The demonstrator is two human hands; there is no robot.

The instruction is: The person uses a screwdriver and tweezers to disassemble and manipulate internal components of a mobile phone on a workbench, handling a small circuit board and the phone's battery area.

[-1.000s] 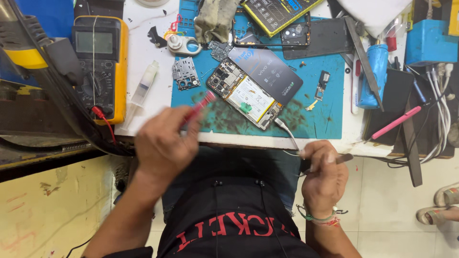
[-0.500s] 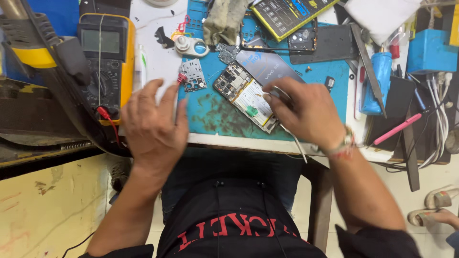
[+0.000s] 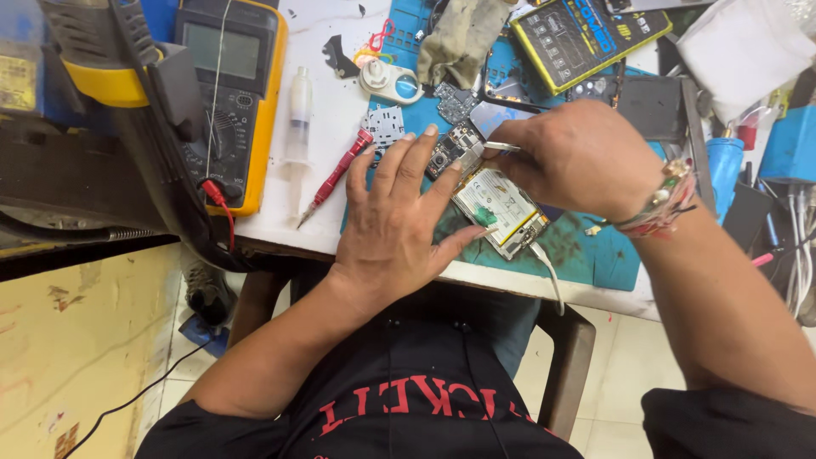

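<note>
An opened phone (image 3: 501, 204), its back off and battery and circuit board showing, lies on a teal mat (image 3: 586, 255). My left hand (image 3: 391, 229) rests on the phone's left side with fingers spread over it and the thumb against its lower edge, holding it still. My right hand (image 3: 578, 157) pinches thin metal tweezers (image 3: 500, 146), their tip at the board near the phone's top end. A white cable (image 3: 548, 272) runs from the phone's lower end over the table edge. A red screwdriver (image 3: 336, 174) lies just left of my left hand.
A yellow multimeter (image 3: 229, 85) with a red lead stands at the left, a clear syringe (image 3: 297, 115) beside it. A small loose circuit board (image 3: 384, 126), a grey cloth (image 3: 455, 38), a yellow-and-black battery (image 3: 578, 34) and a blue bottle (image 3: 722, 170) crowd the back and right.
My left hand has put down the red screwdriver and moved onto the phone. My right hand came up from below the table edge to the phone's top with the tweezers.
</note>
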